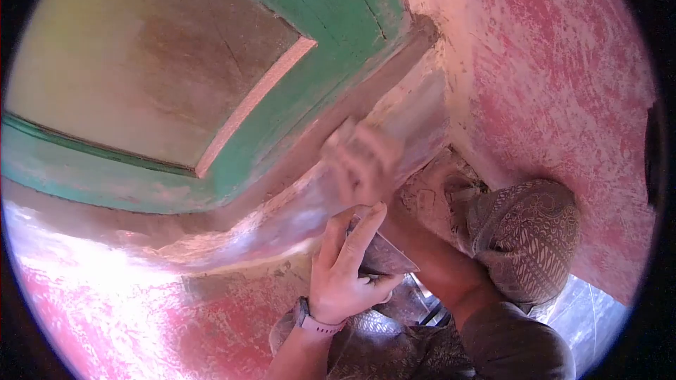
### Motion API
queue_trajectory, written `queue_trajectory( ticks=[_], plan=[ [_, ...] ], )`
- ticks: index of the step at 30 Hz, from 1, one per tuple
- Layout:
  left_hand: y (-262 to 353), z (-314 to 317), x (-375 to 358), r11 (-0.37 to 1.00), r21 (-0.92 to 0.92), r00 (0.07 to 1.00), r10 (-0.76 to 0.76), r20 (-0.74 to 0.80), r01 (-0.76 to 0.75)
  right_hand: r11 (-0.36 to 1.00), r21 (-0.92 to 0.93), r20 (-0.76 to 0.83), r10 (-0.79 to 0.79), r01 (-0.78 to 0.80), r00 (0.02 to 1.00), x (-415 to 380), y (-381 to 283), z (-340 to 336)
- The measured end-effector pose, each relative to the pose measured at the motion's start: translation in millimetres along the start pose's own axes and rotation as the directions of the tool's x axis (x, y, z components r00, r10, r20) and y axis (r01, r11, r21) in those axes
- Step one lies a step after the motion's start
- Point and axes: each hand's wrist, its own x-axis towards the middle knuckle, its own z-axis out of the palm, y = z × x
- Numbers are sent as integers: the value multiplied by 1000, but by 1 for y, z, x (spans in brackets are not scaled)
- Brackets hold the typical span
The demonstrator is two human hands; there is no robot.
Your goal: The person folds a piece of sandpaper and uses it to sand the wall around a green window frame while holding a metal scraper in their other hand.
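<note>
— See the left hand (345, 267)? It's closed around a flat scraper blade (384, 255), forefinger laid along its back, a watch (313, 322) on the wrist.

— And the right hand (362, 162)?

— It's blurred, up above the left one, pressed to the pale strip of wall (394, 134) just under the green door frame (296, 98). Fingers look spread flat rather than clenched, but whether it holds anything I cannot tell.

— So the blade isn't on the wall?

— It sits below the right hand, its tip pointing towards the right forearm, close to it.

— That worries me.

— Me too. I reckon a slip of the left hand could nick that arm. And the pink plaster (549, 84) to the right of both hands looks patchy; pushing hard near the frame might gouge it or scuff the green paint.

— What's the patterned cloth (524, 236) beside the right arm?

— Fabric of some kind, hanging close. It could catch dust or snag the blade.
</note>
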Motion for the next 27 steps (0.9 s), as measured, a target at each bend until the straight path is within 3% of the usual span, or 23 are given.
queue_trajectory(
  ticks=[3, 5, 7, 9, 12, 14, 18, 20, 22, 24, 27],
  plan=[
    [2, 2, 3, 999, 26, 1000, 24, 10, -24, 997, -11, 30, -74, 74, 997, -34, -11, 12],
    [3, 3, 2, 999, 23, 999, 40, -2, -40, 995, 95, 133, -33, 21, 991, -20, 14, -2],
    [2, 2, -1, 999, 27, 1000, 28, -10, -28, 996, 67, 74, 46, -51, 996, 0, 25, -6],
    [-2, 1, -5, 999, 39, 1000, -5, -8, 5, 985, -79, -169, 141, -156, 975, 18, 24, -5],
    [-3, 2, -4, 1000, -10, 1000, -21, -10, 21, 985, -142, -51, 93, -99, 994, 0, 14, -4],
    [2, 1, 1, 1000, 3, 1000, 3, 24, -3, 998, 34, 18, -45, 45, 999, -9, -2, 5],
    [6, 4, 5, 1000, -11, 999, 24, 25, -24, 988, 117, 137, -116, 100, 984, -2, 7, -6],
    [5, 3, 0, 999, 26, 999, 29, 15, -29, 998, -57, -67, 10, -14, 998, 21, 18, -6],
    [3, 2, -3, 999, 41, 1000, 31, 5, -31, 986, -142, -148, 63, -84, 987, 27, 22, -7],
    [1, 2, -2, 999, 31, 1000, 30, 8, -30, 983, -163, -104, 72, -89, 992, 23, 24, -7],
    [3, 3, 2, 1000, 2, 1000, 12, 24, -12, 998, 50, 79, -40, 36, 996, -9, 7, -1]
  ],
)
